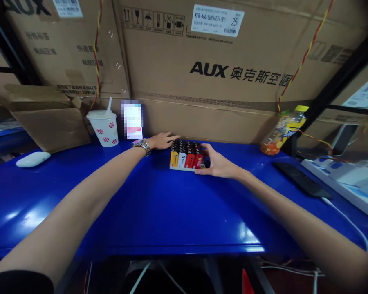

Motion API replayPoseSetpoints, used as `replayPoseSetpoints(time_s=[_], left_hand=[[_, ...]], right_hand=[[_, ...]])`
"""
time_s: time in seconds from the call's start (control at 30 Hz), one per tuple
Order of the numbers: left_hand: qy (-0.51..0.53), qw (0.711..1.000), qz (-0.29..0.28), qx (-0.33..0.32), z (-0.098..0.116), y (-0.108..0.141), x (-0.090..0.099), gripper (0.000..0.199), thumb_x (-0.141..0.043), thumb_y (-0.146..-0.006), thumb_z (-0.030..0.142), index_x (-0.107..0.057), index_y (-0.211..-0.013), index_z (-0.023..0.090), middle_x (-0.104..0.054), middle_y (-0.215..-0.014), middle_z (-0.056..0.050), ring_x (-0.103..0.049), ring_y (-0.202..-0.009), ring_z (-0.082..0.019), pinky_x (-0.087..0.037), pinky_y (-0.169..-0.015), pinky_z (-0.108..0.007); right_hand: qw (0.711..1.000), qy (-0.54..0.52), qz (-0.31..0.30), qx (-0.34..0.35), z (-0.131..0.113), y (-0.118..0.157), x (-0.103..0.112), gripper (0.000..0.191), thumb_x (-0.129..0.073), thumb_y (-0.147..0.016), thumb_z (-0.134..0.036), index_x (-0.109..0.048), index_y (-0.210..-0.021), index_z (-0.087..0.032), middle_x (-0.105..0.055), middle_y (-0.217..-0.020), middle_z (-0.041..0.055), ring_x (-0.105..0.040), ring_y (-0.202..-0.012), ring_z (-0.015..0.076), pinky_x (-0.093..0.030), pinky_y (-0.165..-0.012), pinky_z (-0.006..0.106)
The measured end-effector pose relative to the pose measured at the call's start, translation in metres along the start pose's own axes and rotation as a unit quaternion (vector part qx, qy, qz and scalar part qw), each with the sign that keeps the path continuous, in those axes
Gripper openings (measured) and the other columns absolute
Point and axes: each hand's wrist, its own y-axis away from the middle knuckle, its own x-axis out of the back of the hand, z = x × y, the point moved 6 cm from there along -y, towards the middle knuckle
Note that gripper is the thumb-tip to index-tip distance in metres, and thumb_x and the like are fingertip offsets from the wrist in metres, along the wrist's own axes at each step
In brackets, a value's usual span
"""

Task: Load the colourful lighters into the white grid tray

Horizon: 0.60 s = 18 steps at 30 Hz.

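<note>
Head view shows a tray of lighters (182, 168) near the middle of the blue table (159, 212), toward its far side. Yellow, white and red lighters (190, 160) stand in it, their dark tops up. The right hand (220, 161) holds the tray's right end, thumb at the near corner and fingers around the far side. The left hand (162, 141), its fingers stretched out and holding nothing visible, reaches just beyond the tray's far left corner, beside the cardboard box (233, 110); whether it touches the box, I cannot tell. A metal watch (146, 147) circles the left wrist.

Left of that hand, a lit phone (133, 120) stands upright, its screen blurred. Farther left are a patterned cup (103, 130) with a straw, a brown paper bag (49, 126) and a white case (33, 159). Far right, a yellow-capped bottle (283, 130) leans; nearer lies a dark slab (300, 179) with a white cable (351, 222).
</note>
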Motion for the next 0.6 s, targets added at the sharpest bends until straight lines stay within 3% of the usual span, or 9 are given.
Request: replayPoseSetpoints(time_s=[0.17, 0.33, 0.5, 0.6], left_hand=[[-0.001, 0.999, -0.048, 0.012, 0.016, -0.007, -0.004, 0.070, -0.018, -0.090, 0.064, -0.026, -0.151, 0.030, -0.034, -0.155, -0.004, -0.035, -0.137, -0.029, -0.022, -0.112, -0.046], [0.007, 0.999, -0.047, -0.001, 0.024, 0.010, 0.000, 0.066, -0.020, -0.093, 0.058, -0.035, -0.148, 0.024, -0.039, -0.152, -0.006, -0.040, -0.134, -0.026, -0.025, -0.112, -0.040], [0.012, 0.998, -0.055, -0.002, 0.026, 0.039, 0.004, 0.068, -0.019, -0.093, 0.061, -0.033, -0.149, 0.025, -0.034, -0.154, -0.005, -0.033, -0.139, -0.024, -0.019, -0.116, -0.040], [0.006, 0.997, -0.065, 0.031, 0.028, 0.045, 0.006, 0.069, -0.018, -0.091, 0.066, -0.024, -0.151, 0.032, -0.021, -0.159, -0.004, -0.020, -0.145, -0.029, -0.014, -0.117, -0.047]], right_hand=[[0.998, -0.038, -0.039, -0.032, 0.015, 0.037, 0.029, 0.095, -0.079, -0.064, -0.045, -0.028, -0.141, -0.021, -0.051, -0.136, 0.0158, -0.051, -0.125, 0.0336, -0.041, -0.106, 0.054], [0.996, -0.001, 0.002, -0.088, 0.046, 0.057, 0.056, 0.096, -0.079, -0.062, -0.047, -0.029, -0.140, -0.019, -0.053, -0.133, 0.0171, -0.053, -0.123, 0.0344, -0.041, -0.107, 0.054], [0.993, 0.012, 0.046, -0.111, 0.070, 0.058, 0.070, 0.096, -0.079, -0.061, -0.048, -0.034, -0.141, -0.020, -0.059, -0.126, 0.0167, -0.056, -0.118, 0.0369, -0.044, -0.103, 0.056], [0.993, -0.001, 0.053, -0.109, 0.076, 0.055, 0.071, 0.096, -0.080, -0.059, -0.047, -0.034, -0.140, -0.021, -0.059, -0.126, 0.0158, -0.057, -0.117, 0.0364, -0.046, -0.101, 0.056]])
